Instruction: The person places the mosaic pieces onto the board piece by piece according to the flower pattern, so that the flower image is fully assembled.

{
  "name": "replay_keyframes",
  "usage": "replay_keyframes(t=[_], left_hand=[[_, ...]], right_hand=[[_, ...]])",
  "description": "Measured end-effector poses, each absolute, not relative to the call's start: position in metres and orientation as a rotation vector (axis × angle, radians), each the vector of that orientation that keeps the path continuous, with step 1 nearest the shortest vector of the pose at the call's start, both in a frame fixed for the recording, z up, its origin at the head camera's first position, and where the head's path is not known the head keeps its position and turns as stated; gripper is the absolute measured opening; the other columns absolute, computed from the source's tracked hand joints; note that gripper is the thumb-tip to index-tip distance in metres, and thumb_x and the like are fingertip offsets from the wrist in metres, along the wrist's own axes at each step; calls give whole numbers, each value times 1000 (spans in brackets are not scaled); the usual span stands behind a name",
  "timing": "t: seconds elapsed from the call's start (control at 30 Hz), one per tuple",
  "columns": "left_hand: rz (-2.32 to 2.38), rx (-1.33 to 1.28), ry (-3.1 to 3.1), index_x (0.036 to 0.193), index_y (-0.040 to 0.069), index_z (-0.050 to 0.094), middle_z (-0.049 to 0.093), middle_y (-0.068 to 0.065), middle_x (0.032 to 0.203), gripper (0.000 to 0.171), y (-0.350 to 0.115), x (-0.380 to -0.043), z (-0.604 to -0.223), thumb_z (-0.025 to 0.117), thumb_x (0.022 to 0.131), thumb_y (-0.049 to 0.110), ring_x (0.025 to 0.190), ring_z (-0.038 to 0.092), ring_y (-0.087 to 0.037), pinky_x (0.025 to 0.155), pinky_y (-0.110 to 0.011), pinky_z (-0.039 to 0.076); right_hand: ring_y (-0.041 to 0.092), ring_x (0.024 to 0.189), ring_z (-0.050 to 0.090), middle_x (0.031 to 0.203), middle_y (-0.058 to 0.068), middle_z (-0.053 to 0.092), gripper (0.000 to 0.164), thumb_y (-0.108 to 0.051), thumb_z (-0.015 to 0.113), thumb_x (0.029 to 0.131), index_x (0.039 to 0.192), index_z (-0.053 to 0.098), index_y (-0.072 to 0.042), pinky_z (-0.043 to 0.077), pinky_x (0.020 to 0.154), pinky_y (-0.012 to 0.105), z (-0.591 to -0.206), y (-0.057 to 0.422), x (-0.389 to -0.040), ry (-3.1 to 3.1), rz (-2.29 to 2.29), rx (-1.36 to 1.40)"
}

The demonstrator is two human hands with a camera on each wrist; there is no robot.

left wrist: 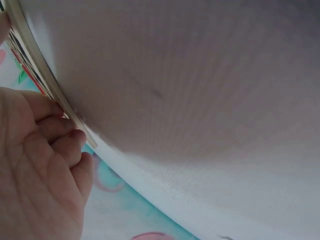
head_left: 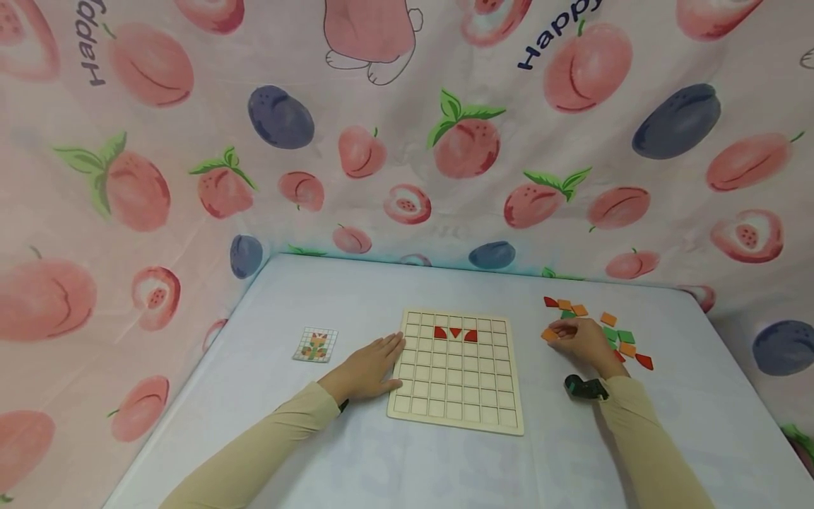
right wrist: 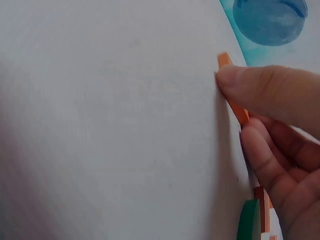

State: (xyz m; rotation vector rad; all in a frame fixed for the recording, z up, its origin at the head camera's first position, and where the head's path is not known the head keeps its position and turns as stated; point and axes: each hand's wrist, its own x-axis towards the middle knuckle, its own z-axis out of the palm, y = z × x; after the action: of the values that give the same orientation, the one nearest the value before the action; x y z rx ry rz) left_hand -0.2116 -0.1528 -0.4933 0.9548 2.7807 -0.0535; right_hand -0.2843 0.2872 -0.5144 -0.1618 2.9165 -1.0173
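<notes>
A pale wooden grid board point(head_left: 454, 379) lies mid-table with three red tiles point(head_left: 470, 336) in one of its upper rows. My left hand point(head_left: 365, 369) rests against the board's left edge, fingers extended and thumb apart; the left wrist view has its fingertips touching the board's side. My right hand point(head_left: 584, 341) pinches an orange tile point(right wrist: 240, 111) between thumb and finger, right of the board. Around and beyond that hand lie loose tiles in orange, green point(head_left: 626, 336) and red point(head_left: 644, 362), some partly hidden by it.
Left of the board is a small card point(head_left: 314, 344) printed with a coloured grid pattern. A black device point(head_left: 581, 387) sits at the right wrist. The white table point(head_left: 356, 459) meets a fruit-printed cloth point(head_left: 407, 155) at its back and left.
</notes>
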Motion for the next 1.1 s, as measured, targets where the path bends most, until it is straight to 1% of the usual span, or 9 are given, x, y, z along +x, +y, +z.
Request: replay_keyframes(t=[0.1,0.2,0.37,0.57,0.8,0.97,1.1], left_hand=[[-55,950,2781,150,1,18,17,-14,158,80,-153,-212,-495,42,95,54,146,19,-25,119,-37,23],[-54,949,2781,149,1,18,16,-14,158,80,-153,-212,-495,43,95,53,146,19,-25,119,-37,23],[-63,952,2780,149,1,18,16,-14,157,79,-152,-211,-496,43,95,53,146,19,-25,119,-37,23],[-55,942,2777,149,0,18,16,-14,158,79,-152,-210,-493,43,95,53,146,18,-25,119,-37,23],[-63,940,2776,150,1,18,16,-14,158,79,-152,-211,-493,42,95,53,146,18,-25,119,-37,22],[-64,949,2779,150,1,18,16,-14,158,79,-153,-211,-494,43,95,53,146,18,-25,119,-37,23],[-58,949,2780,150,1,18,16,-13,158,79,-153,-211,-493,42,95,53,146,18,-25,119,-37,22]], right_hand=[[22,87,61,102,17,67,37,-11,76,77,110,67,2,53,70,19,-515,291,-285,2876,-1029,-216],[21,88,61,104,17,67,37,-11,76,77,110,67,1,53,71,19,-517,296,-286,2856,-1040,-244],[15,81,57,95,12,66,35,-14,77,76,106,69,0,48,65,14,-520,298,-285,2871,-1019,-243],[16,75,52,85,8,64,31,-13,76,76,104,70,0,45,60,17,-519,296,-284,2884,-969,-239],[15,73,52,83,7,64,29,-12,74,77,103,70,1,45,59,17,-516,291,-283,2875,-968,-258],[12,72,54,83,6,65,28,-13,74,76,101,70,0,47,61,16,-512,279,-282,2893,-975,-357],[10,73,55,85,8,66,26,-10,76,76,100,70,0,48,62,16,-508,263,-283,2886,-1025,-423]])
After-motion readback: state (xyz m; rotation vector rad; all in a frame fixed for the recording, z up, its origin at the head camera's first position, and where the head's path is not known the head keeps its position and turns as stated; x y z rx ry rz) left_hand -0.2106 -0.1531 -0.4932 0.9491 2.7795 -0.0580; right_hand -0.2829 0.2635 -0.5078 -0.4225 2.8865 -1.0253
